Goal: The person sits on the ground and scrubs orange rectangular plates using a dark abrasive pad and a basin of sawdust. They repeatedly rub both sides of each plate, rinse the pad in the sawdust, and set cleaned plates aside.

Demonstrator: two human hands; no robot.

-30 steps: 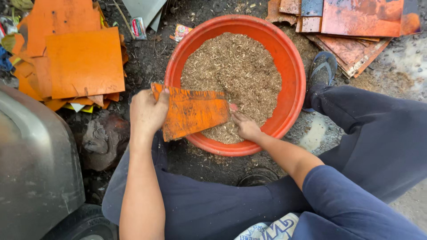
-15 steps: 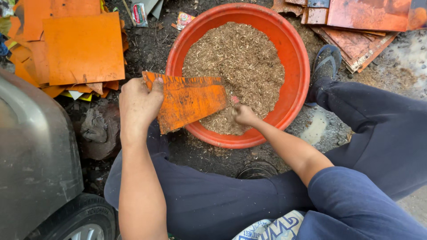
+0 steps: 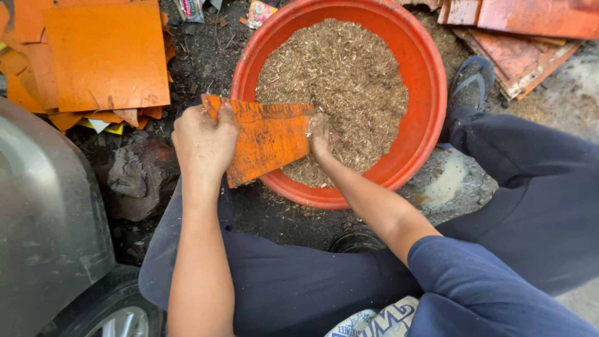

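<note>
Hands (image 3: pixel 203 140) (image 3: pixel 321 136) grip orange sheet (image 3: pixel 268 138) edges over basin (image 3: pixel 430 93).

Orange sheets (image 3: pixel 103 59), grey vehicle (image 3: pixel 43 231)

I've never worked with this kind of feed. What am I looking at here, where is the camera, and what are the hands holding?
There is one view, from a camera worn on a person's head, looking down at their own bare hands and dark blue trousers. The left hand grips a torn orange sheet piece by its left end; the right hand is at its right edge, over a round orange plastic basin filled with brown shredded chaff. A stack of flat orange sheets lies on the dirt at upper left.
</note>
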